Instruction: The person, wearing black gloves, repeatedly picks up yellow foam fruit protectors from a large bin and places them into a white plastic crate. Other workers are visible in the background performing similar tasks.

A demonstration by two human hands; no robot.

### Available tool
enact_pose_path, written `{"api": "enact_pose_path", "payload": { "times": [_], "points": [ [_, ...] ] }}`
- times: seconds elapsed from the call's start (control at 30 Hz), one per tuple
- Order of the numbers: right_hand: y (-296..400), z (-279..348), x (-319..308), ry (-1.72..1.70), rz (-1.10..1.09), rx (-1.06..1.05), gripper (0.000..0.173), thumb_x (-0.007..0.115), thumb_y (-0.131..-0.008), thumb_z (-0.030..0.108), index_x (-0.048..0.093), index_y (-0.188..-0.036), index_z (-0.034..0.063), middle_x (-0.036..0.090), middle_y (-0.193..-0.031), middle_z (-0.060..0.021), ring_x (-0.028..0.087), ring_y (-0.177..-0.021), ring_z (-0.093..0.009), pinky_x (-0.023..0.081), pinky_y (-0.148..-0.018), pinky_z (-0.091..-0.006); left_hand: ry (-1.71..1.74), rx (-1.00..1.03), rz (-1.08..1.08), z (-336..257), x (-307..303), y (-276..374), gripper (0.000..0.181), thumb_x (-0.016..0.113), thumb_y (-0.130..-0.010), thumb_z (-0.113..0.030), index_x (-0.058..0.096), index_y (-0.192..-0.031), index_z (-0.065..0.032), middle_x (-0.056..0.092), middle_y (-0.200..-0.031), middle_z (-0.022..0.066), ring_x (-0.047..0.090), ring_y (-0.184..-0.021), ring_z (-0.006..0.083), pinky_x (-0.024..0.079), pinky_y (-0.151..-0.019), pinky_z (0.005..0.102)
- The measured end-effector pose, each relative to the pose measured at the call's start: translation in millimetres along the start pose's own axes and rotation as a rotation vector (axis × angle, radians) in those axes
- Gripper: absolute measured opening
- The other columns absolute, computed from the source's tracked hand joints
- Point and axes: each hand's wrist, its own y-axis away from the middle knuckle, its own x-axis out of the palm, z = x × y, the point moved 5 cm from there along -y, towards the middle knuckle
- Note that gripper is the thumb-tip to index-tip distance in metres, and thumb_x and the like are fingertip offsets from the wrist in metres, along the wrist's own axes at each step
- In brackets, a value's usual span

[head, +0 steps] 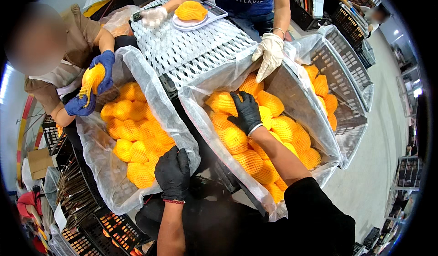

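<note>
My right hand point(247, 114), in a black glove, reaches into the right lined crate point(219, 167). Its fingers are spread, and their tips touch an orange fruit in a yellow foam net point(222, 102). More netted fruits point(283, 128) fill this crate around the hand. My left hand point(173, 174), also black-gloved, is curled at the near right rim of the left lined crate point(97, 184). A netted fruit point(141, 175) lies beside it; the curled fingers hide whether anything is in them.
Across from me, a person's white-gloved hand point(270, 54) is at the right crate's far rim. A scale point(214, 12) bearing a netted fruit point(190, 11) stands on a foam-covered surface point(202, 47). At left, a co-worker's blue gloves point(104, 72) hold another fruit. A third lined crate point(352, 81) stands right.
</note>
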Motion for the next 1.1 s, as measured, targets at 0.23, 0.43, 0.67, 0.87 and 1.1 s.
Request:
{"api": "enact_pose_path", "payload": {
  "times": [0.23, 0.43, 0.67, 0.87, 1.1],
  "points": [
    [-7.0, -17.4, 2.2, -0.216, 0.051, 0.011, 0.079, 0.068, -0.059, 0.002, 0.034, -0.130, 0.0072, 0.045, -0.117, -0.0218, 0.046, -0.107, -0.039, 0.044, -0.086, -0.0407, 0.019, -0.015, 0.003, 0.0, -1.3, -1.7, 0.027, 0.051, -0.086, -0.026, 0.062, -0.090, -0.0018, 0.060, -0.076, 0.0171, 0.057, -0.071, 0.0339, 0.043, -0.064, 0.0434],
    [-14.7, -40.5, -33.2, 0.035, -0.181, 0.036, 0.075, 0.070, -0.061, 0.007, 0.036, -0.129, 0.0053, 0.044, -0.121, -0.0209, 0.043, -0.110, -0.039, 0.040, -0.091, -0.0410, 0.014, -0.026, 0.022, 1.0, -0.5, -1.2, 0.027, 0.051, -0.085, -0.027, 0.062, -0.090, -0.0023, 0.060, -0.076, 0.0173, 0.057, -0.071, 0.0338, 0.044, -0.064, 0.0430],
    [-24.9, -74.4, -11.9, 0.431, -0.014, 0.212, 0.074, 0.069, -0.072, 0.031, 0.033, -0.132, 0.0077, 0.033, -0.136, -0.0153, 0.029, -0.127, -0.036, 0.028, -0.102, -0.0457, -0.013, 0.015, -0.024, -2.7, -2.6, -1.4, 0.025, 0.050, -0.087, -0.026, 0.062, -0.087, -0.0032, 0.059, -0.072, 0.0172, 0.057, -0.068, 0.0347, 0.043, -0.060, 0.0443],
    [-46.9, -86.7, -10.5, 0.352, 0.104, -0.022, 0.081, 0.075, -0.063, 0.036, 0.038, -0.129, 0.0072, 0.036, -0.133, -0.0180, 0.029, -0.126, -0.037, 0.024, -0.104, -0.0458, -0.025, -0.019, 0.010, -1.1, 0.7, -0.1, 0.025, 0.050, -0.087, -0.026, 0.061, -0.085, -0.0041, 0.059, -0.072, 0.0171, 0.056, -0.068, 0.0350, 0.042, -0.059, 0.0444],
    [-46.9, -109.6, -1.3, 0.156, -0.018, 0.005, 0.092, 0.079, -0.057, 0.036, 0.033, -0.132, 0.0069, 0.040, -0.128, -0.0194, 0.035, -0.120, -0.037, 0.027, -0.102, -0.0438, -0.042, 0.019, -0.035, 4.7, -0.2, 2.1, 0.025, 0.052, -0.084, -0.029, 0.061, -0.084, -0.0054, 0.058, -0.068, 0.0159, 0.056, -0.064, 0.0333, 0.043, -0.057, 0.0437]
  ]
}}
